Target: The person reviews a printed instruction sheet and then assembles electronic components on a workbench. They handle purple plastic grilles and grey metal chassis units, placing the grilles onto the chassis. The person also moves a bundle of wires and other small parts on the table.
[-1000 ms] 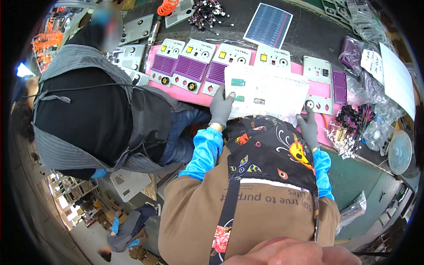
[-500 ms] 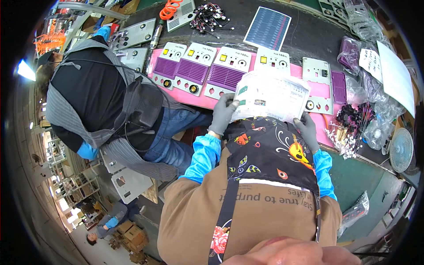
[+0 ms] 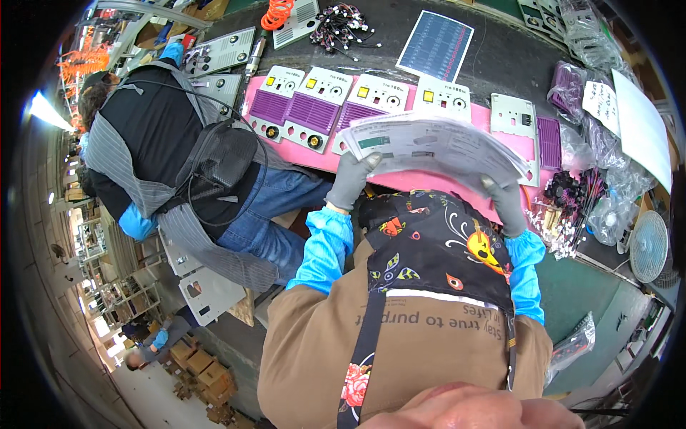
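Note:
Between my hands bends a sheaf of printed sheets, held up over the table's pink mat. My gray-gloved left hand is closed on its left edge, thumb on top. The right edge is gripped by my right hand, also gloved, with the thumb over the paper. Behind the sheaf stands a row of light gray panels with yellow switches, among them a panel whose lower part the sheets hide. Farther left, a panel with a purple grille shows whole. Right of them lies a panel without a grille.
A co-worker bends over the table at my left. A blue printed chart and a wire bundle lie at the back. To the right are a loose purple grille, bagged parts and a small fan.
The sheaf has gone from nearly flat to bowed, its sheets fanning, and sits wider to both sides. My hands have moved slightly apart. The co-worker at left has shifted a little.

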Demonstrator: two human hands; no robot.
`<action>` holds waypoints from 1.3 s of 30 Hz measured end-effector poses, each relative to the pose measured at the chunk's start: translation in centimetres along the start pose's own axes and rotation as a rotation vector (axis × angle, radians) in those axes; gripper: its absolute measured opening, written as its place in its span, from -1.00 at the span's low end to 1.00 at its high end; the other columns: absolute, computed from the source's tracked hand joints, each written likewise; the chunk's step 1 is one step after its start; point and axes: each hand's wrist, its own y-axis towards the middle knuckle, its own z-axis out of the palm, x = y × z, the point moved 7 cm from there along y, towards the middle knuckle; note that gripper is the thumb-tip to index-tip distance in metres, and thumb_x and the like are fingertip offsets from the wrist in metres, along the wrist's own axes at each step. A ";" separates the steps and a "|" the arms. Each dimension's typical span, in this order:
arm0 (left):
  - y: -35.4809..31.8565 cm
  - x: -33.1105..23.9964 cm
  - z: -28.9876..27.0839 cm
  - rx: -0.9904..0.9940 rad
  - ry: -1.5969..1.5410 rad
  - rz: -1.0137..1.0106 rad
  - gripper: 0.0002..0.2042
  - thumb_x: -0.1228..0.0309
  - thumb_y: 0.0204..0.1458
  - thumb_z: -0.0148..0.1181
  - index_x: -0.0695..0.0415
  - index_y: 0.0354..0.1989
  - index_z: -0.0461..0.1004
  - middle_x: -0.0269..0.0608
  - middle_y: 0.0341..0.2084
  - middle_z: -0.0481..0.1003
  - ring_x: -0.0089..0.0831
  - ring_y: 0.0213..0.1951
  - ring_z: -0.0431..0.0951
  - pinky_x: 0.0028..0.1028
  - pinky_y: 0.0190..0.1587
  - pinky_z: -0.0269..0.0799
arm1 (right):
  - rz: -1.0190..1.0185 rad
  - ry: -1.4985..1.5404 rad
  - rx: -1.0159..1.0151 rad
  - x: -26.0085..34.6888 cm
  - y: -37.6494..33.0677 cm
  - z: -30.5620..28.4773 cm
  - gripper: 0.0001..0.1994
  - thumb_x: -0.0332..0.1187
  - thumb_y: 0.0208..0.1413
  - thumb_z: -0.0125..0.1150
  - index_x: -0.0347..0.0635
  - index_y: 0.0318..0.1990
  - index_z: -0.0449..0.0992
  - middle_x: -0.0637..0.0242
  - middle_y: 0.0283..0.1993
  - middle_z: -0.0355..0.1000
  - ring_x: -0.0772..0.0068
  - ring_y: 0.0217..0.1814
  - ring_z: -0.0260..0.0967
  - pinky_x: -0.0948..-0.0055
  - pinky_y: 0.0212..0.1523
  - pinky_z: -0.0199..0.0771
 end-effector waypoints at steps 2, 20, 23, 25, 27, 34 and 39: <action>0.0 -0.5 0.3 0.056 -0.087 -0.002 -0.63 0.44 0.18 0.22 0.27 0.15 0.45 -0.18 -0.09 0.58 -0.44 -0.07 0.56 -0.41 -0.02 0.49 | -0.022 0.002 0.112 1.5 -0.7 -0.1 -0.62 -0.48 0.23 0.21 -0.38 0.19 0.43 0.21 0.05 0.53 0.42 0.08 0.46 0.45 0.12 0.47; 3.3 3.2 -0.4 -0.045 0.281 -0.142 -0.68 0.47 0.14 0.21 0.30 0.05 0.48 -0.09 -0.11 0.60 -0.34 -0.14 0.61 -0.37 -0.10 0.51 | -0.070 -0.039 -0.112 -0.9 4.6 -1.0 -0.59 -0.48 0.20 0.17 -0.43 0.19 0.39 0.22 -0.04 0.54 0.52 -0.09 0.47 0.52 -0.06 0.47; 2.6 1.2 -1.4 -0.346 0.903 0.031 -0.52 0.41 0.03 0.33 0.25 0.15 0.42 0.00 -0.04 0.53 -0.13 0.02 0.52 -0.22 0.06 0.42 | 0.081 -0.128 -0.166 -3.3 4.8 -1.8 -0.51 -0.47 0.15 0.20 -0.32 0.26 0.35 0.23 -0.13 0.55 0.52 -0.15 0.46 0.49 -0.10 0.47; 2.5 -1.9 0.0 -0.429 1.077 0.199 -0.45 0.37 -0.05 0.38 0.16 0.17 0.40 0.02 0.06 0.44 -0.01 0.15 0.38 -0.13 0.20 0.30 | 0.086 -0.225 -0.217 -4.5 4.8 -2.7 -0.46 -0.43 0.12 0.20 -0.24 0.30 0.33 0.22 -0.20 0.56 0.49 -0.19 0.46 0.44 -0.14 0.48; 4.0 -3.5 3.1 -0.278 1.151 0.417 -0.47 0.37 -0.05 0.38 0.14 0.15 0.42 -0.03 0.05 0.46 -0.04 0.16 0.39 -0.14 0.20 0.30 | 0.053 -0.280 -0.252 -6.5 5.3 -3.5 -0.43 -0.40 0.12 0.20 -0.18 0.33 0.31 0.20 -0.19 0.56 0.45 -0.20 0.48 0.41 -0.15 0.49; 9.0 -2.5 14.1 0.145 1.157 0.642 -0.43 0.27 -0.06 0.38 0.07 0.18 0.41 -0.07 0.15 0.41 -0.01 0.28 0.28 -0.12 0.30 0.20 | -0.037 -0.455 -0.350 -1.8 3.9 -1.3 -0.33 -0.37 0.11 0.20 0.01 0.42 0.20 0.12 -0.04 0.56 0.33 -0.17 0.51 0.33 -0.06 0.51; 10.9 -0.5 17.7 0.252 1.247 0.609 -0.41 0.17 -0.08 0.38 0.03 0.17 0.42 -0.09 0.23 0.33 0.06 0.39 0.10 0.05 0.37 0.02 | 0.022 -0.499 -0.329 -1.4 2.7 -0.7 -0.33 -0.38 0.12 0.20 -0.01 0.43 0.19 0.12 0.05 0.53 0.35 -0.15 0.50 0.34 -0.03 0.51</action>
